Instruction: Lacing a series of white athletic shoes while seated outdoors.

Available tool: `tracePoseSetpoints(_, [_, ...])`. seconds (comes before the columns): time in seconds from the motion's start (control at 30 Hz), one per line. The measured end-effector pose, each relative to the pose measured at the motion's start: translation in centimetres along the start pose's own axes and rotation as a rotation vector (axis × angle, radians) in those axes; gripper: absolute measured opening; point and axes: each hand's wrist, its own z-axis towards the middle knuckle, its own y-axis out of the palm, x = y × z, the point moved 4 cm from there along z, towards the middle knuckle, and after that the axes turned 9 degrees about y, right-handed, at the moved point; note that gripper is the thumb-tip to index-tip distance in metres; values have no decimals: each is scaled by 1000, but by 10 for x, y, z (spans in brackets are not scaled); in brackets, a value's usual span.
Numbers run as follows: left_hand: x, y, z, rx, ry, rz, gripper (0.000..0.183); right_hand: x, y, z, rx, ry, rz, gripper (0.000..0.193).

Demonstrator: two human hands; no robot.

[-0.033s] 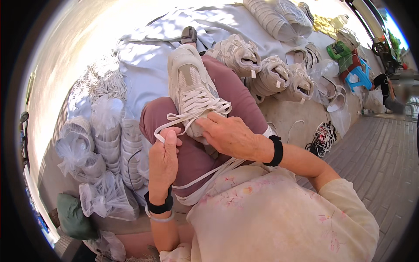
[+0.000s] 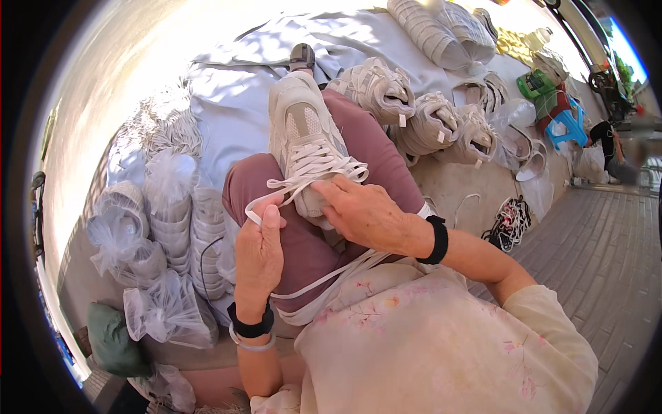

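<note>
A beige-and-white sneaker (image 2: 303,124) lies across my lap, toe pointing away, with flat white laces criss-crossed over it. My left hand (image 2: 258,259), just left of the shoe opening, is closed on a white shoelace (image 2: 293,182), which loops round the index finger under the thumb. At the near end of the lacing my right hand (image 2: 365,212) bends its fingers onto the laces and tongue, pinching there. A lace loop sticks out to the right above its knuckles. Part of what the right fingertips grip is hidden.
Several beige sneakers (image 2: 438,124) stand to the right. At left are plastic-wrapped shoe stacks (image 2: 169,207) and a heap of white laces (image 2: 162,124). A tangle of dark and white cords (image 2: 509,222) lies at right, with a blue stool (image 2: 569,125) beyond. Loose laces (image 2: 331,286) drape over my waist.
</note>
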Motion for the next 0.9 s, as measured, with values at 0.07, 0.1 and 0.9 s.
tracePoseSetpoints(0.07, [8,-7,4,117,181,220,46,2,-5,3,133,80,24,36])
tracePoseSetpoints(0.1, [7,-9,4,127,183,217,46,4,-4,6,131,72,17,36])
tracePoseSetpoints(0.9, [2,1,19,148,255,171,42,-1,8,20,159,-44,263,13])
